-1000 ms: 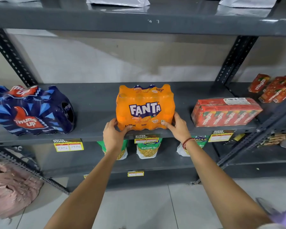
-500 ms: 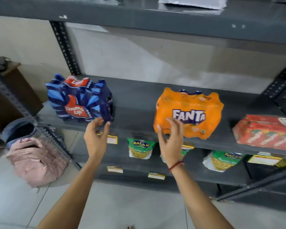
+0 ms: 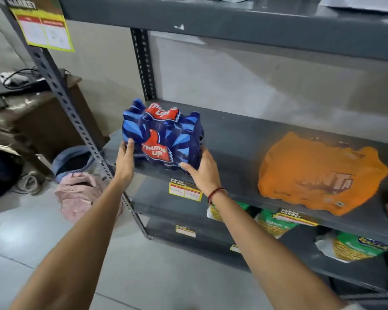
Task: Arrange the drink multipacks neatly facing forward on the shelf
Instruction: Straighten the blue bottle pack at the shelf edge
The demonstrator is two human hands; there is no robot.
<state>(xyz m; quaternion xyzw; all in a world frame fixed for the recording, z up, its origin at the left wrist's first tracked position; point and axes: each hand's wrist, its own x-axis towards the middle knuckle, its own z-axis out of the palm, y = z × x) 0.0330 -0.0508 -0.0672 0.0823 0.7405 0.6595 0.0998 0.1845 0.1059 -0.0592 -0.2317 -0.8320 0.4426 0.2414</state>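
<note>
A blue Thums Up multipack [image 3: 164, 135] stands at the left end of the grey middle shelf [image 3: 238, 139], its red logo turned toward me. My left hand [image 3: 124, 159] grips its lower left side. My right hand [image 3: 202, 171] grips its lower right corner, with a red thread on the wrist. An orange Fanta multipack [image 3: 318, 173] sits on the same shelf to the right, blurred, logo to the front, apart from both hands.
Green snack bags [image 3: 276, 224] lie on the lower shelf. Yellow price tags [image 3: 185, 192] hang on the shelf edge. A slanted perforated upright [image 3: 76, 121] stands left of the pack. A pink bag [image 3: 81, 195] lies on the floor by a brown cabinet [image 3: 43, 117].
Both hands left the Fanta pack, moved left and closed on the Thums Up pack. The view swung left, so the Fanta now sits at the right.
</note>
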